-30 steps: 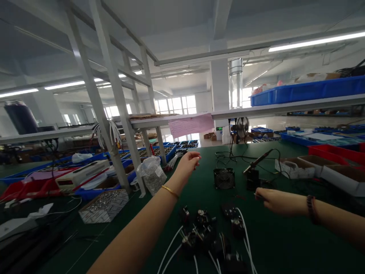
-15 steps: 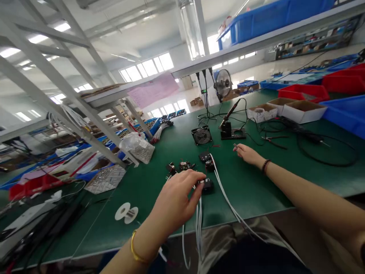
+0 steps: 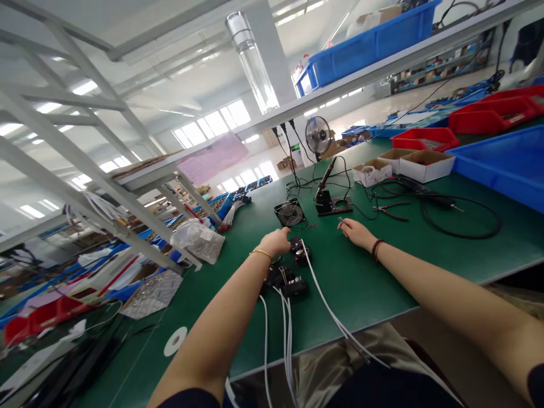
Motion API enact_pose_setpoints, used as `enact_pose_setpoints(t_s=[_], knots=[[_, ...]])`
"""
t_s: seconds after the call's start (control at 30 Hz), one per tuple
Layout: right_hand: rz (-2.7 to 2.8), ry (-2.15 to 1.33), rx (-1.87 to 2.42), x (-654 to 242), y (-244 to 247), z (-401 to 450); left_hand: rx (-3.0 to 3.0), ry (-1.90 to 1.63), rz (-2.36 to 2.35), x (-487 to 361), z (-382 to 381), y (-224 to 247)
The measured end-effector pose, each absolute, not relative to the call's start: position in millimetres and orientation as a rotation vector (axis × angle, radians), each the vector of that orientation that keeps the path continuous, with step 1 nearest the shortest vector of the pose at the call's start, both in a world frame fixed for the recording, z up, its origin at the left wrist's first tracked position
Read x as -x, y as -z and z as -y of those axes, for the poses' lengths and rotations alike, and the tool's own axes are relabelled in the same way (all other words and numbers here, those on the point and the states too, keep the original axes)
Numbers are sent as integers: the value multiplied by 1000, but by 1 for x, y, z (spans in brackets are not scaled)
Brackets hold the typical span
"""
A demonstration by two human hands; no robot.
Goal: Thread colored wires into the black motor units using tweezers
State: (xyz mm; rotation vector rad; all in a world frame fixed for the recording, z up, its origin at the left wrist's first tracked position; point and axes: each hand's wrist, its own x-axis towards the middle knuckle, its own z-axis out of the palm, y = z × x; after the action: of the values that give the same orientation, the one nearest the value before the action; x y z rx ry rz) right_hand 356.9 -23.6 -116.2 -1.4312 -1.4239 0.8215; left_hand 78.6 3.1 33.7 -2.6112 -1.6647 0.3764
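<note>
My left hand [image 3: 276, 242] reaches forward beside a black device with white cables [image 3: 301, 253], just short of a small square fan [image 3: 290, 213]. Most of its fingers are hidden beneath the hand, so its grip cannot be made out. My right hand [image 3: 357, 233] is raised at the right, thumb and fingers pinched on a small greyish piece [image 3: 341, 221] whose kind is unclear. Nearer to me, below the left hand, lie more black parts [image 3: 293, 285] with white cables running off the table's front edge.
A soldering iron in its stand [image 3: 325, 195] is behind the right hand. Pliers [image 3: 393, 211] and a black-corded tool [image 3: 429, 195] lie farther right, near small boxes [image 3: 426, 168] and a blue bin [image 3: 505, 164]. My left forearm partly covers a white spool [image 3: 175, 341].
My left hand has left the nearer black part and moved forward, up to the device by the fan. My right hand keeps its pinch. The view has shifted slightly.
</note>
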Motion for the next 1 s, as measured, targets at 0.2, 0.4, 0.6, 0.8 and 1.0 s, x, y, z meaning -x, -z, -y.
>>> enact_pose_setpoints(t_s=[0.2,0.4,0.6,0.8,1.0], knots=[[1448,-874,1435,-358,117,23,2746,-528,1474,-95,-28,-4],[1453,-960,1466,-359,111,28,2783,-180,1525,-82,-34,-2],[1516,-1102,1440,-335,109,37,2789,684,1577,-54,-19,-28],[1673,-1111,1369,-317,108,49,2624,1581,1581,12,50,-6],[1698,-1055,1346,-326,109,48,1934,2308,1768,93,72,44]])
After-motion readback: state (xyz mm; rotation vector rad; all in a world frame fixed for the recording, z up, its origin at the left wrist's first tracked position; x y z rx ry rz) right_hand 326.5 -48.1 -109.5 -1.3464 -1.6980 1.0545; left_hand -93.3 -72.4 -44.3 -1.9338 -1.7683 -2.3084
